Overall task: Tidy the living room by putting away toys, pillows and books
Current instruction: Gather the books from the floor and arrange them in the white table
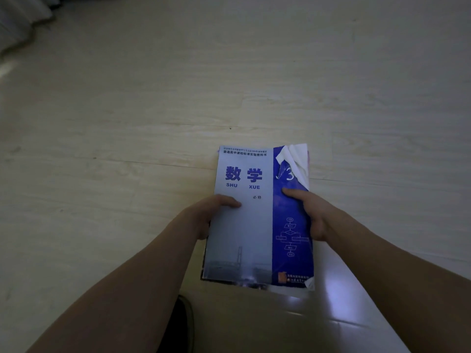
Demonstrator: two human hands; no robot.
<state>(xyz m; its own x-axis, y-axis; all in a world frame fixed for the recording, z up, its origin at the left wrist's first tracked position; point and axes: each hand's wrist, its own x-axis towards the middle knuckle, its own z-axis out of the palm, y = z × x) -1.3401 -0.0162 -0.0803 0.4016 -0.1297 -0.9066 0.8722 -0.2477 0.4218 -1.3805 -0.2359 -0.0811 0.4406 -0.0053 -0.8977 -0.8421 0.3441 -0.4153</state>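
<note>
Book (244, 225): blue-and-white cover, face up, held over the pale wood floor (127, 123) just right of frame centre.

Left hand (211, 215): at the book's 9 o'clock edge. Grip closed on that edge, thumb lying across the cover, fingers hidden beneath.

Right hand (313, 217): at the book's 3 o'clock edge. Grip closed on the blue strip, thumb pressed flat on the cover and pointing toward 10 o'clock, fingers out of sight behind.

Cover condition: corner at 1 o'clock torn and curled back, white underside showing; small tear at the 5 o'clock corner.

Dark shape (178, 324) at 6 o'clock, between the forearms; cannot tell what it is.

White fabric (23, 19) at 10 o'clock, well apart from the book.
</note>
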